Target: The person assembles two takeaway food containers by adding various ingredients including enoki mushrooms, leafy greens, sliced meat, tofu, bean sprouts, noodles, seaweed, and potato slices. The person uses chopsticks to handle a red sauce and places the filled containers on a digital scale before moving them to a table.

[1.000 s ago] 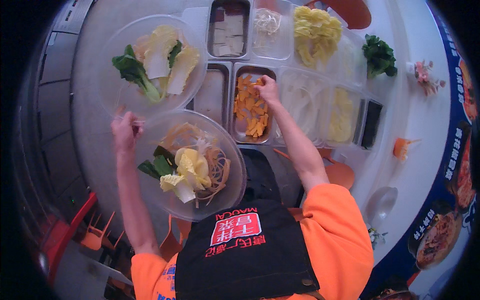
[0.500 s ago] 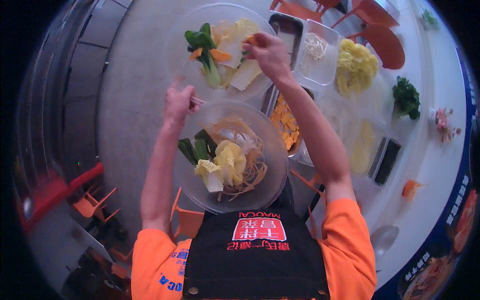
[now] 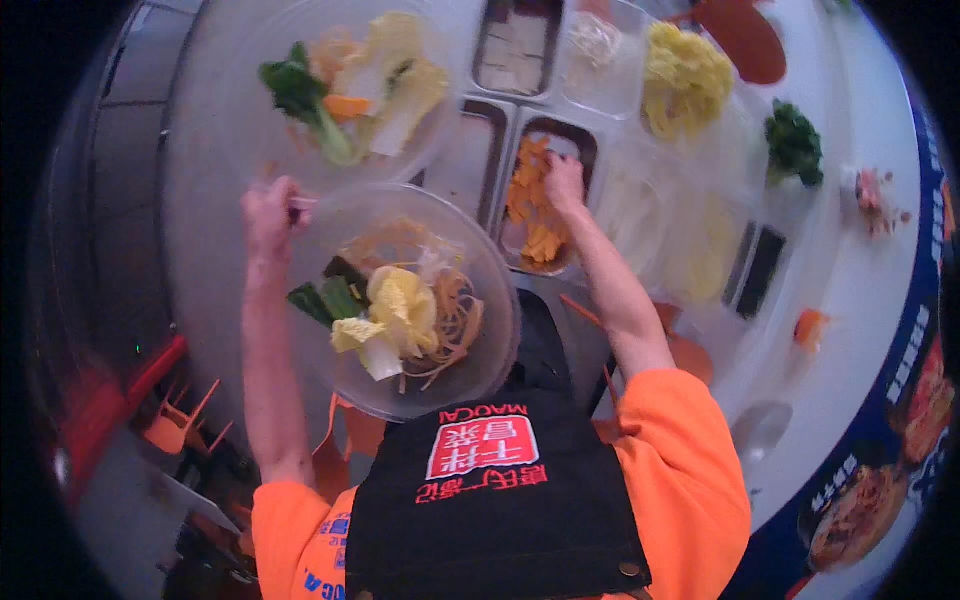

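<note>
My left hand (image 3: 268, 215) grips the far-left rim of a clear plastic bowl (image 3: 497, 335) held in front of my chest. That bowl contains pale cabbage, green leaves and brown noodles. My right hand (image 3: 565, 182) reaches into a metal tray of orange slices (image 3: 537, 235), its fingers curled down among them; whether it holds any is hidden. A second clear bowl (image 3: 240, 130) sits further off on the counter with a green leafy stalk, cabbage and orange pieces.
More trays line the counter: pale tofu slabs (image 3: 515, 45), white strands (image 3: 597, 38), yellow leaves (image 3: 685, 80), dark greens (image 3: 795, 145). The white counter (image 3: 850, 290) curves to the right. Orange chairs (image 3: 175, 425) stand lower left.
My right hand has come back from the far bowl to the tray of orange slices. The near bowl stays in my left hand.
</note>
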`<state>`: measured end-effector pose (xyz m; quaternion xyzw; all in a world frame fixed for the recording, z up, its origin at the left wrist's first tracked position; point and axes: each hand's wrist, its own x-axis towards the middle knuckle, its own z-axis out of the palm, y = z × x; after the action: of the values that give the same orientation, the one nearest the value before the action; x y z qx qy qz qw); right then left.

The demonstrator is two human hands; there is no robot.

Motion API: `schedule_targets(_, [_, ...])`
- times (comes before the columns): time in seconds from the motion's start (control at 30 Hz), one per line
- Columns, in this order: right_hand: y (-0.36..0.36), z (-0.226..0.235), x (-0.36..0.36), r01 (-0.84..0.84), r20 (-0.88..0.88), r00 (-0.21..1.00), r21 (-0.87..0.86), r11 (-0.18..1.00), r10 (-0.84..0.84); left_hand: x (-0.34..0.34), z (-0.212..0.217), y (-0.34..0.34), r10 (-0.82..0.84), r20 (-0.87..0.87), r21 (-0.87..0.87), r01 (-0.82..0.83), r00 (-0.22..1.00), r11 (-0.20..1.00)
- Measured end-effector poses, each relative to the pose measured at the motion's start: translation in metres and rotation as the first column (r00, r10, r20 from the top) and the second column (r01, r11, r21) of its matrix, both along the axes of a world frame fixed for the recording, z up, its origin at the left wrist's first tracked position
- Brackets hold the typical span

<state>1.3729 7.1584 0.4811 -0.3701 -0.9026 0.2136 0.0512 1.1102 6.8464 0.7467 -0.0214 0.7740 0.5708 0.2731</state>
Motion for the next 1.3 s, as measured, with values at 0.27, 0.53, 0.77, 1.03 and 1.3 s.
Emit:
schedule_targets(0.27, [0.000, -0.012, 0.019, 0.081, -0.012, 0.996, -0.180, 0.980, -0.085, 0.004, -0.004, -0.009, 0.072, -0.008, -0.014, -0.072, 0.997, 0.997])
schedule_targets(0.53, [0.019, -0.010, 0.024, 0.236, -0.037, 0.955, -0.499, 0.834, -0.293, 0.005, -0.005, -0.008, 0.058, 0.016, 0.022, -0.058, 0.998, 0.998])
schedule_targets(0.77, [0.008, 0.052, 0.039, 0.128, -0.200, 0.728, -0.900, 0.417, -0.655, 0.009, 0.001, -0.003, 0.051, 0.020, -0.016, -0.050, 0.999, 0.999])
schedule_targets(1.03, [-0.013, 0.020, 0.011, 0.077, 0.055, 0.996, -0.184, 0.980, -0.068, 0.002, -0.006, -0.005, 0.032, -0.028, 0.007, -0.032, 0.999, 0.999])
schedule_targets(1.3, [-0.022, -0.006, 0.013, -0.064, 0.269, 0.963, 0.126, 0.990, 0.028, -0.005, -0.013, -0.014, 0.052, 0.050, -0.048, -0.050, 0.997, 0.998])
